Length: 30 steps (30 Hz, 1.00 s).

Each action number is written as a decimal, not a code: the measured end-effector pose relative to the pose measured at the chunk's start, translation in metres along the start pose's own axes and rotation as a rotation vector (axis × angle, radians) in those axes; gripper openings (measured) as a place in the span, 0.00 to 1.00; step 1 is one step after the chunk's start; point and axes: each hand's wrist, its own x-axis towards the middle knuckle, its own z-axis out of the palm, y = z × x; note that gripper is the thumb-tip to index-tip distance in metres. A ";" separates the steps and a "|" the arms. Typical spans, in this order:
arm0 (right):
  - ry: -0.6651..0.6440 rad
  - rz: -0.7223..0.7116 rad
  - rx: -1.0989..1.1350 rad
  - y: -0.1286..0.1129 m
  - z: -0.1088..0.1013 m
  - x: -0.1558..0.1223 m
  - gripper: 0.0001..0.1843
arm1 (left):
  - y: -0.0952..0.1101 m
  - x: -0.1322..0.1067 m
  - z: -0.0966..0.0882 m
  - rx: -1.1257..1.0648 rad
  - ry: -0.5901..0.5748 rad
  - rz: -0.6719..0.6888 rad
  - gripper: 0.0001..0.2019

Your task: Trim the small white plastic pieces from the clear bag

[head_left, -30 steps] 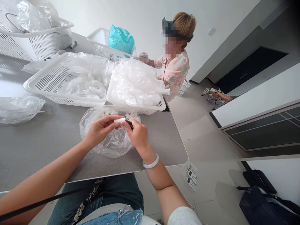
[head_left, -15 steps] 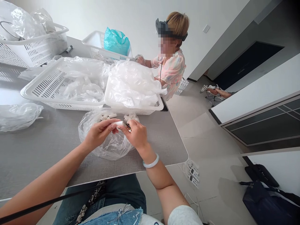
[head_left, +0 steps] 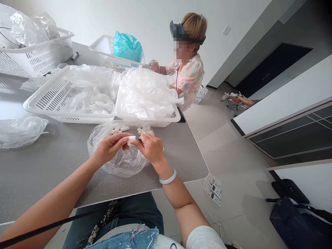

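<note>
My left hand (head_left: 111,147) pinches a small white plastic piece (head_left: 131,140) between thumb and fingers above the table. My right hand (head_left: 151,147) is closed around a slim, knife-like tool (head_left: 140,139); its dark tip shows near the piece, and a bit of yellow shows beyond the hand. The right thumb reaches toward the white piece; whether it touches is hard to tell. Below both hands a clear plastic bag (head_left: 124,162) lies spread out. Off-white tube-like pieces (head_left: 145,130) lie on the bag's far side, partly covered by my hands.
White baskets (head_left: 58,116) filled with clear bags stand just beyond my hands. Behind them, another basket (head_left: 101,45) holds a turquoise bag (head_left: 127,46). A crumpled bag (head_left: 23,131) lies at left. Across the table's corner sits a person (head_left: 189,74) wearing a head device.
The tool's tip has drawn back from the white piece, and the piece has turned slightly in my left hand. A yellow part now shows beside my right hand.
</note>
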 end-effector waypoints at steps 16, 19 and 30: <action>-0.005 -0.039 -0.043 0.002 0.001 0.001 0.35 | 0.004 0.001 0.000 -0.026 0.008 -0.104 0.19; 0.034 -0.074 -0.037 0.003 0.002 0.002 0.35 | 0.007 0.002 0.001 -0.026 0.003 -0.142 0.19; 0.056 -0.163 0.004 0.009 0.006 0.001 0.38 | 0.006 0.005 -0.001 -0.202 -0.006 -0.300 0.20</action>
